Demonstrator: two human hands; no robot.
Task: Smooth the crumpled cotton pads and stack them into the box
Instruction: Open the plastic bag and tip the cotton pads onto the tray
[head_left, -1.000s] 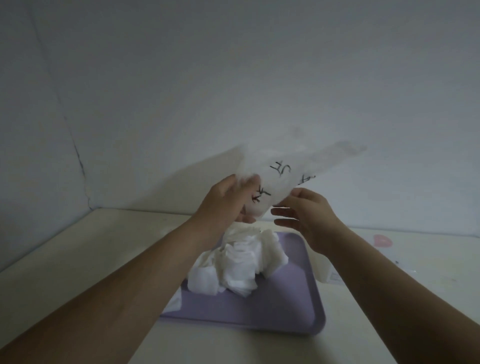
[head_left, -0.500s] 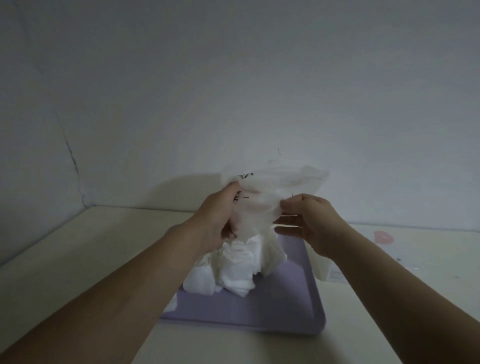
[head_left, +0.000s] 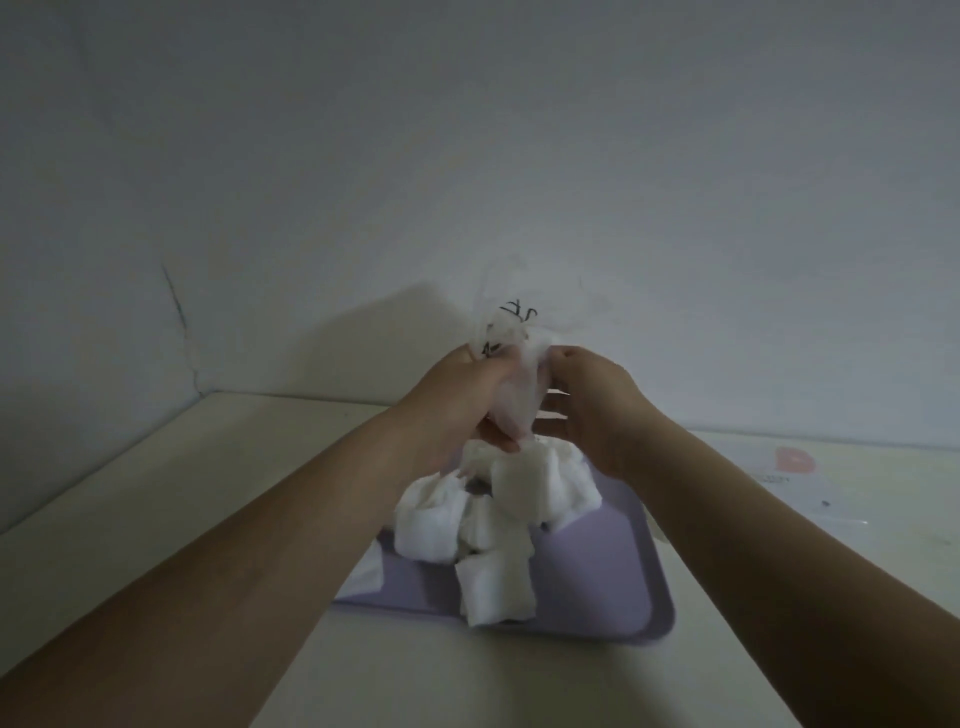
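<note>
A pale table (head_left: 156, 519) meets a white wall. On it lies a purple tray (head_left: 613, 587) bearing a loose pile of crumpled white cotton pads (head_left: 493, 519), one near the front rim. Above the pile, both hands hold a bunched clear plastic wrapper (head_left: 511, 358) with black writing. The left hand (head_left: 457, 395) grips it with curled fingers, and the right hand (head_left: 592, 405) pinches its right edge.

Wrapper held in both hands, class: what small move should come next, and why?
Probably lay the wrapper on the table beside the tray. Both the left hand and the right hand grip it, bunched, above the crumpled pads heaped on the tray, so neither hand is free to smooth a pad.
</note>
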